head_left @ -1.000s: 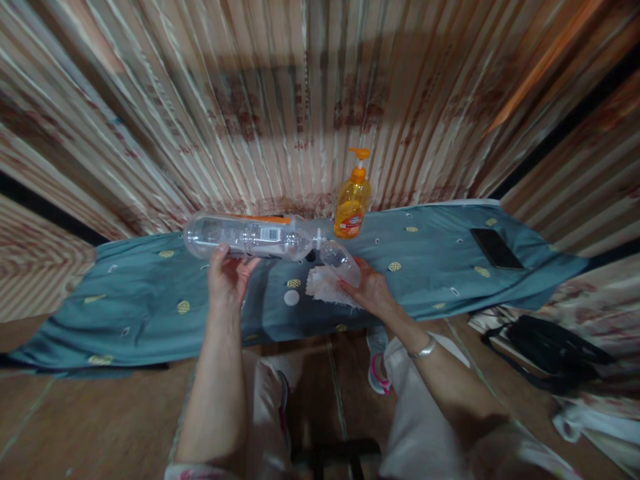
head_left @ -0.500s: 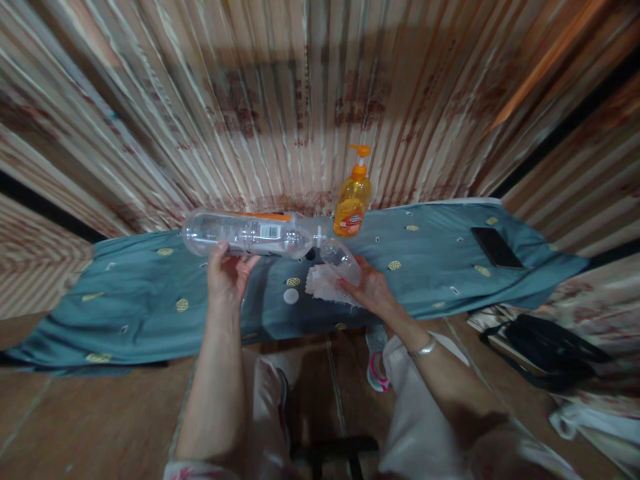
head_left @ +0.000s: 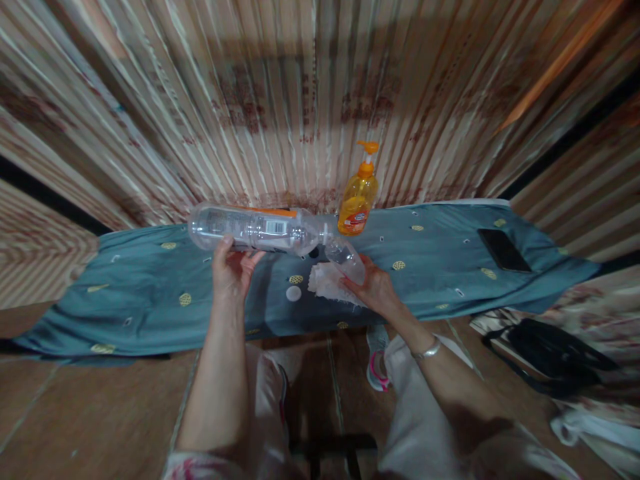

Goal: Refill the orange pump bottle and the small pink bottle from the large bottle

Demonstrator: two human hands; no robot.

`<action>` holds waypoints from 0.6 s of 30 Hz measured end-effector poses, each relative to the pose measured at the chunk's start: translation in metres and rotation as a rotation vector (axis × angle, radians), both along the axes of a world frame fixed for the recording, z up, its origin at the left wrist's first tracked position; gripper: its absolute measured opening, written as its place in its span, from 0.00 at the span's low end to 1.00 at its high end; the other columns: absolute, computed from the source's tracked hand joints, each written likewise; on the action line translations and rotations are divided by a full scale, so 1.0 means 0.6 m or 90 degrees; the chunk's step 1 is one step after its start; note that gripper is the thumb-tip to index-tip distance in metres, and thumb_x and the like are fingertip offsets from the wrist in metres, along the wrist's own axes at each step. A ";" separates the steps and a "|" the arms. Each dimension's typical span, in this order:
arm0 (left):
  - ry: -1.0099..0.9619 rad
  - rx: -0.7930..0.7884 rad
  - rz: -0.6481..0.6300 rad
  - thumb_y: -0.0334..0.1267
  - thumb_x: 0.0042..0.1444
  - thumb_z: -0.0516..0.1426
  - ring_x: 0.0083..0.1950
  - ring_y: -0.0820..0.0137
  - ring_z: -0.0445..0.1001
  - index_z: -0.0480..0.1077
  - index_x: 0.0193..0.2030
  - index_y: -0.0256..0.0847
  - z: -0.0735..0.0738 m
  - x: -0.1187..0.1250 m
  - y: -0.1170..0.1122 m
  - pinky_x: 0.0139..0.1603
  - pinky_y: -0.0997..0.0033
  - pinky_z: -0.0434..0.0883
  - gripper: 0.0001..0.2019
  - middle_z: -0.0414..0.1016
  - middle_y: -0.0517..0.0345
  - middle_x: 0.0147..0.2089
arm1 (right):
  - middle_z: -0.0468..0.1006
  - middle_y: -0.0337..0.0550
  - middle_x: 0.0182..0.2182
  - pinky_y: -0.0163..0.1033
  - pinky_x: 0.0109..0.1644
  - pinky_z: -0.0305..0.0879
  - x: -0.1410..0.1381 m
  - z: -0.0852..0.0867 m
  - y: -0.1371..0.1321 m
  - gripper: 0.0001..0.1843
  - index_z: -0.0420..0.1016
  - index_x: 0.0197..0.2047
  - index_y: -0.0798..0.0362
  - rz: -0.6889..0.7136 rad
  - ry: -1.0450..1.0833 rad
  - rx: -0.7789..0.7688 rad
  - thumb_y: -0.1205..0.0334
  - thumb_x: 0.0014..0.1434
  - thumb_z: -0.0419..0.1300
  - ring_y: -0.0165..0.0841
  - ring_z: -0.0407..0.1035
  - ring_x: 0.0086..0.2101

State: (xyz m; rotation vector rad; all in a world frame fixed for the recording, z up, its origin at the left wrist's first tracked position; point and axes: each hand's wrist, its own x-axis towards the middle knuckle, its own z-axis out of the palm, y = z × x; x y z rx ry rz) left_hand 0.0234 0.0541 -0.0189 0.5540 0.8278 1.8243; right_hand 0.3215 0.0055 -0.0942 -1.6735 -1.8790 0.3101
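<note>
My left hand [head_left: 231,270] grips a large clear plastic bottle [head_left: 255,230] and holds it sideways above the table, its neck pointing right. The bottle mouth meets a small clear glass [head_left: 350,260], which my right hand [head_left: 373,288] holds tilted toward it. A crumpled white tissue [head_left: 325,283] lies under my right hand's fingers. A white bottle cap [head_left: 293,293] rests on the blue-green patterned cloth [head_left: 150,307] that covers the table.
An orange pump soap bottle [head_left: 357,200] stands at the back by the striped curtain. A black phone [head_left: 504,250] lies on the cloth at right. A black bag [head_left: 550,357] sits on the floor at right. My knees and a shoe [head_left: 376,370] show below the table edge.
The view has shifted slightly. The bottle and glass stay together in nearly the same pose, with both hands keeping their grip.
</note>
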 end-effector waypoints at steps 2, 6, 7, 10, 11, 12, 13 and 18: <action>-0.002 -0.001 0.000 0.44 0.41 0.72 0.39 0.64 0.83 0.73 0.34 0.43 0.000 0.000 0.000 0.46 0.59 0.86 0.16 0.83 0.57 0.36 | 0.86 0.64 0.52 0.54 0.54 0.80 0.000 0.001 0.000 0.35 0.71 0.65 0.61 -0.006 -0.001 -0.005 0.48 0.62 0.69 0.55 0.83 0.51; -0.005 -0.003 0.000 0.43 0.40 0.72 0.39 0.65 0.83 0.72 0.33 0.43 0.000 -0.001 0.000 0.45 0.60 0.86 0.16 0.82 0.57 0.35 | 0.86 0.65 0.52 0.53 0.55 0.80 0.000 0.003 -0.001 0.35 0.72 0.64 0.61 -0.004 0.004 -0.018 0.48 0.62 0.69 0.55 0.83 0.51; -0.006 -0.004 0.000 0.43 0.40 0.72 0.39 0.64 0.83 0.72 0.33 0.42 0.000 -0.001 0.000 0.45 0.60 0.86 0.16 0.82 0.57 0.35 | 0.86 0.65 0.53 0.53 0.55 0.80 0.000 0.004 -0.001 0.35 0.72 0.64 0.61 -0.003 0.005 -0.017 0.48 0.62 0.69 0.55 0.83 0.51; -0.005 -0.004 0.000 0.43 0.41 0.71 0.40 0.64 0.83 0.73 0.33 0.42 0.000 -0.001 0.001 0.46 0.59 0.86 0.16 0.83 0.56 0.37 | 0.86 0.64 0.53 0.54 0.54 0.80 0.001 0.002 0.000 0.35 0.71 0.65 0.60 -0.002 0.002 -0.009 0.46 0.62 0.68 0.55 0.83 0.51; -0.004 -0.003 0.000 0.43 0.41 0.71 0.40 0.63 0.83 0.74 0.34 0.42 0.000 -0.001 0.001 0.46 0.59 0.86 0.16 0.83 0.56 0.37 | 0.86 0.64 0.53 0.54 0.54 0.80 0.001 0.001 0.000 0.35 0.71 0.65 0.60 -0.001 0.001 -0.008 0.46 0.62 0.68 0.56 0.83 0.51; -0.003 -0.001 0.000 0.43 0.41 0.72 0.40 0.63 0.83 0.74 0.34 0.42 0.000 -0.001 0.001 0.46 0.58 0.86 0.16 0.83 0.56 0.37 | 0.86 0.64 0.53 0.54 0.54 0.80 0.001 -0.001 0.000 0.35 0.71 0.65 0.59 -0.001 0.000 -0.006 0.46 0.62 0.68 0.56 0.83 0.51; -0.001 0.000 0.000 0.43 0.41 0.72 0.40 0.63 0.83 0.74 0.34 0.42 0.000 -0.002 0.001 0.46 0.58 0.86 0.16 0.83 0.56 0.37 | 0.86 0.64 0.53 0.54 0.54 0.80 0.002 -0.002 0.001 0.35 0.71 0.65 0.59 -0.002 -0.001 -0.004 0.46 0.62 0.68 0.56 0.83 0.51; 0.015 -0.006 -0.006 0.46 0.42 0.73 0.40 0.64 0.84 0.74 0.33 0.43 0.002 -0.002 -0.001 0.48 0.58 0.86 0.17 0.83 0.58 0.35 | 0.86 0.63 0.52 0.53 0.53 0.80 0.000 -0.004 0.000 0.36 0.70 0.66 0.59 -0.014 -0.019 0.005 0.46 0.62 0.69 0.55 0.83 0.51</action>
